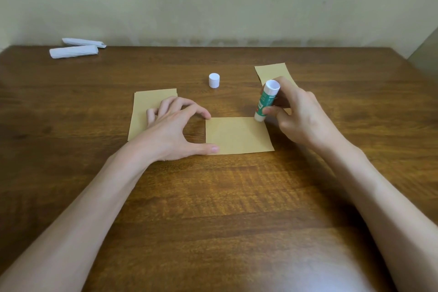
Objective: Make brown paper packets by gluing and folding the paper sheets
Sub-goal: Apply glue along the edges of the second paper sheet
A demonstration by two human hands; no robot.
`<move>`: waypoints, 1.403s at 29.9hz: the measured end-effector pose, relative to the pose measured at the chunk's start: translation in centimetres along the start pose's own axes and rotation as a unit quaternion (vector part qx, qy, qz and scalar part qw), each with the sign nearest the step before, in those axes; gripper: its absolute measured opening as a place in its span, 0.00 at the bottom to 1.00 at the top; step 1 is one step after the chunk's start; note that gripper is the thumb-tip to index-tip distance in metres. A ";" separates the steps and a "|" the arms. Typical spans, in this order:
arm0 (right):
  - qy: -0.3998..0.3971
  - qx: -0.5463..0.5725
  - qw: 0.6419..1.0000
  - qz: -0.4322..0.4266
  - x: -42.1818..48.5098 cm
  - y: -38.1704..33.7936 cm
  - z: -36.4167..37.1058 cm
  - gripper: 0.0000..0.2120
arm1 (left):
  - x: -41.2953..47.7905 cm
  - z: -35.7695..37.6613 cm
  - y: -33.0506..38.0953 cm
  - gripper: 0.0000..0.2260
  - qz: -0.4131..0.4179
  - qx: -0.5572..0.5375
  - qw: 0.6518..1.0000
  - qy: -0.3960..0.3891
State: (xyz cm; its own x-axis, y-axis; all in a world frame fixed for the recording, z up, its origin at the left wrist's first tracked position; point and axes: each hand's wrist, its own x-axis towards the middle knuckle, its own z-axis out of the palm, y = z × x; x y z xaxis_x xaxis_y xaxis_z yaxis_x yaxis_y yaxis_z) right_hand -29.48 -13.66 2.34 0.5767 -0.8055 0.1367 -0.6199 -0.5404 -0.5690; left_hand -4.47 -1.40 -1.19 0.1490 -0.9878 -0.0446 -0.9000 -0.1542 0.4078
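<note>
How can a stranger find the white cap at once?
Look at the wooden table. Beyond the middle brown sheet, a small cap stands on bare wood. Unlike the white rolls far left, it is short and round.

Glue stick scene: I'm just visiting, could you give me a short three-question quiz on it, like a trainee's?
1. True or false: the white cap stands on the table, off the glue stick.
2. Which hand holds the glue stick? A) left B) right
3. Fill in: the stick's tip touches the centre sheet's far ____ corner.
Key: 1 true; 2 B, the right hand; 3 right.
</note>
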 end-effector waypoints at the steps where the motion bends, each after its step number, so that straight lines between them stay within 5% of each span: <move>1: 0.001 -0.002 1.000 0.001 0.0 0.0 0.0 0.16 | 0.0 0.0 0.0 0.32 0.000 -0.001 1.000 0.000; 6: 0.020 0.033 0.999 0.008 -0.1 0.6 0.0 0.15 | 0.0 0.0 0.0 0.32 0.003 0.002 1.000 -0.001; 11: 0.222 0.180 0.958 -0.002 0.0 0.1 -0.3 0.14 | 0.0 0.0 0.1 0.31 0.003 0.003 1.000 -0.001; 13: 0.240 0.205 0.949 -0.022 0.0 -0.6 -0.2 0.15 | 0.0 0.1 0.1 0.30 0.004 0.001 1.000 0.002; 17: 0.116 0.245 0.958 -0.095 -0.1 -1.9 1.8 0.13 | -0.2 0.1 0.3 0.31 0.003 0.010 1.000 0.009; 23: -0.024 0.161 0.970 -0.183 0.0 -2.3 4.5 0.13 | -0.1 0.2 0.3 0.32 0.005 0.021 1.000 0.017; 42: -0.002 0.078 0.982 -0.173 0.6 -3.0 5.0 0.12 | 0.0 0.1 0.4 0.33 0.008 0.003 1.000 0.016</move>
State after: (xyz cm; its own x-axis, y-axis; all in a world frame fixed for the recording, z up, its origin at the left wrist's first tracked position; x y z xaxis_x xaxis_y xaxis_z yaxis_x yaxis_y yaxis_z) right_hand -24.57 -11.27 0.06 0.7409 -0.5795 0.3393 -0.2988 -0.7370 -0.6063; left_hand -4.89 -1.41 -1.16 0.1486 -0.9889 -0.0086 -0.9050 -0.1394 0.4020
